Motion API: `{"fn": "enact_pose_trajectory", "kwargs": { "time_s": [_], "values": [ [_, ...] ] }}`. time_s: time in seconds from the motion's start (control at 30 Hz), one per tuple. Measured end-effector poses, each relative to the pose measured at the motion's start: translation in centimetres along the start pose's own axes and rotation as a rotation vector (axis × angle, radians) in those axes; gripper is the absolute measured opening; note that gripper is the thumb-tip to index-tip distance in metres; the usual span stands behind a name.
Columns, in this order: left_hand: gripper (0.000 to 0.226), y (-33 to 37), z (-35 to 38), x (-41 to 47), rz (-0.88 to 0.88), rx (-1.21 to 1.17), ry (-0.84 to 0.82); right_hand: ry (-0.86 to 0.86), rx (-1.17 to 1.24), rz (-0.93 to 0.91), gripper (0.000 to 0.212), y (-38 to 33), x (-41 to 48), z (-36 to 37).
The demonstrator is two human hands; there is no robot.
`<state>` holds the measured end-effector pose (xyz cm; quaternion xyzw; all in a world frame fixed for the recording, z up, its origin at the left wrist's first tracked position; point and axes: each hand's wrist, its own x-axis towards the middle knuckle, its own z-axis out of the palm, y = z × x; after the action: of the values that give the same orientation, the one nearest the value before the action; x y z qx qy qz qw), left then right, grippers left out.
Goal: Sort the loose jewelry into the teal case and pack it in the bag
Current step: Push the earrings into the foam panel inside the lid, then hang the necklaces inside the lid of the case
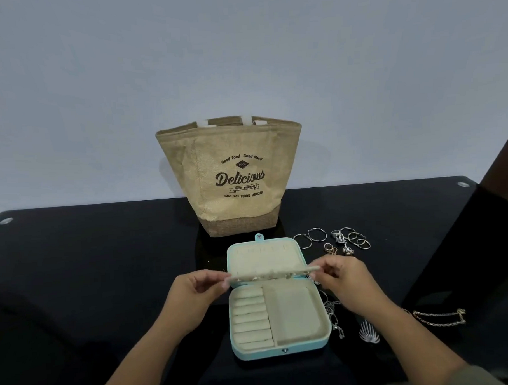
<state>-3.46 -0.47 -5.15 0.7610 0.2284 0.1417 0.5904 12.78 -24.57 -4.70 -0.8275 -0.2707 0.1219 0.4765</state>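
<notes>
Left hand (199, 288), right hand (344, 278): pinching fingers (323, 270).

- One jute bag (230, 176) is counted.
- One teal case (281, 352) is counted, with one cream flap (274, 274).
- Seven ring rolls (251, 319) and one open compartment (296, 315) are counted inside.
- Two hands are seen: left hand (197, 288), right hand (342, 278).
- Two large hoops (317, 235) are counted; the smaller rings (358, 240) are too tangled to be counted.
- One gold chain (439, 319) and one silver fan piece (369, 334) are counted.
- Two round metal fittings (6, 221) are counted on the table (104, 257).

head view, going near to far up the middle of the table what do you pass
teal case tray → beige flap → open lid → bag
</notes>
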Motion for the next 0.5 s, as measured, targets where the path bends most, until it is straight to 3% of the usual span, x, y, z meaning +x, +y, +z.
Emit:
{"fn": "enact_pose_trajectory", "kwargs": {
  "time_s": [0.13, 0.3, 0.43, 0.5],
  "values": [
    [0.017, -0.8, -0.1, -1.3, 0.031, 0.109, -0.025, 0.033, -0.111, -0.020, 0.020, 0.3, -1.4, 0.3],
    [0.030, -1.2, 0.7, -2.4, 0.045, 0.261, 0.076, 0.043, -0.228, -0.106, 0.021, 0.0, -2.3, 0.8],
    [0.010, -0.9, 1.8, -3.7, 0.082, 0.236, 0.112, 0.042, -0.338, -0.199, 0.025, 0.1, -3.0, 1.3],
    [0.017, -0.9, 2.4, -4.3, 0.088, 0.232, 0.151, 0.041, -0.364, -0.239, 0.027, 0.1, -3.3, 1.6]
  ]
}}
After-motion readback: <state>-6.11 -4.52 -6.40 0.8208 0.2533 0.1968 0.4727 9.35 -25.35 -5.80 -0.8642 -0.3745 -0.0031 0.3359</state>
